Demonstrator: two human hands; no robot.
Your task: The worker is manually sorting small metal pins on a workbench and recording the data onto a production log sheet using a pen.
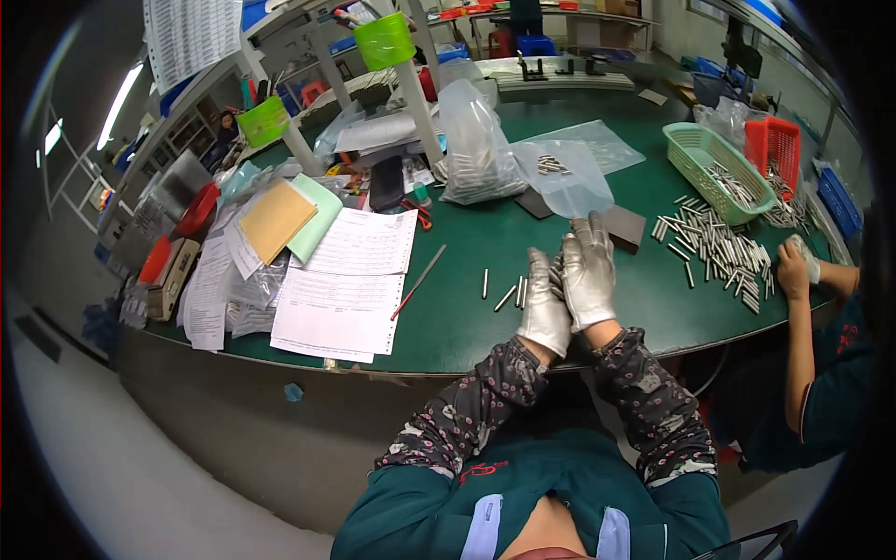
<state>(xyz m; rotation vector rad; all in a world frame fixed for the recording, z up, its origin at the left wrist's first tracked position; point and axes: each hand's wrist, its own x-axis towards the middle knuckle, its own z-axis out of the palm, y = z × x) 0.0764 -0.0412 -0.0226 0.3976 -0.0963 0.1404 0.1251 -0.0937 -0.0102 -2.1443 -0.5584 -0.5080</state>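
My left hand (545, 306), in a silver-grey glove, rests at the table's near side, one finger stretched forward. Close against it lies my right hand (590, 280), gloved alike, flat with its fingers stretched out. Where the two gloves meet, some fingers are hidden, and I cannot tell whether anything lies between them. Left of my left hand are several loose metal pins (505, 298). The right fingertips reach the near edge of a clear plastic bag (571, 191), with more pins lying on it. Beside my right hand sits a dark flat block (623, 229).
A pile of metal pins (723, 250) spreads to the right, by a green basket (686, 140) and a red basket (773, 149). A co-worker's hand (796, 269) is there. Papers (341, 313), a thin red-handled tool (417, 283) and a filled plastic bag (478, 154) lie leftward.
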